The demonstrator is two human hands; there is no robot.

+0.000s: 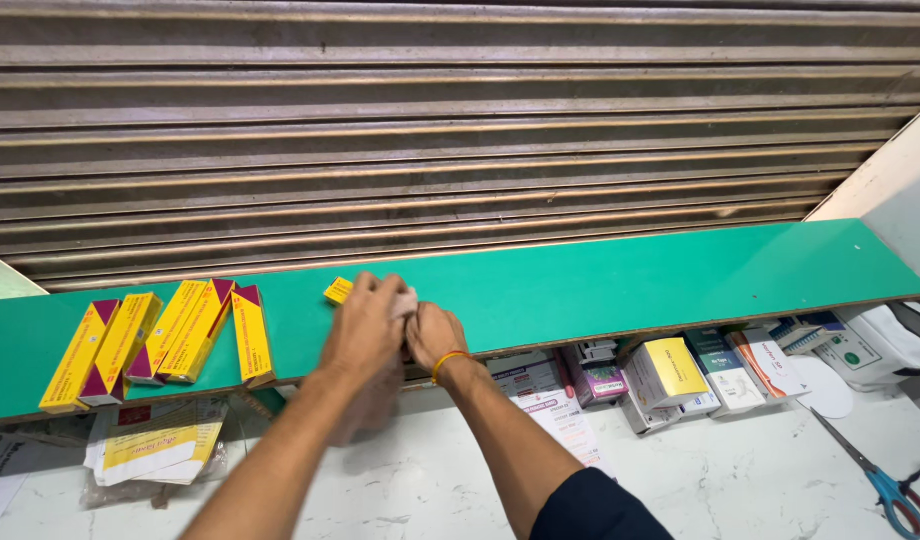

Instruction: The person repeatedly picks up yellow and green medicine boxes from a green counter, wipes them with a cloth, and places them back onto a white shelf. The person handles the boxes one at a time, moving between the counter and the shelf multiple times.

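Observation:
My left hand (363, 330) and my right hand (435, 338) are together at the front edge of a long green shelf (620, 280). Both are closed around a small yellow carton (338, 290), whose end sticks out to the left of my left hand's fingers. The rest of the carton is hidden by my hands. An orange band circles my right wrist. To the left, several long yellow cartons with maroon ends (170, 335) lie side by side on the shelf, apart from my hands.
A ribbed metal shutter (460, 140) rises behind the shelf. Under the shelf, small medicine boxes (670, 375) and paper packets (160, 445) sit on a white marble counter (720, 480). Blue-handled scissors (895, 490) lie at the right, near a white bag (880, 345).

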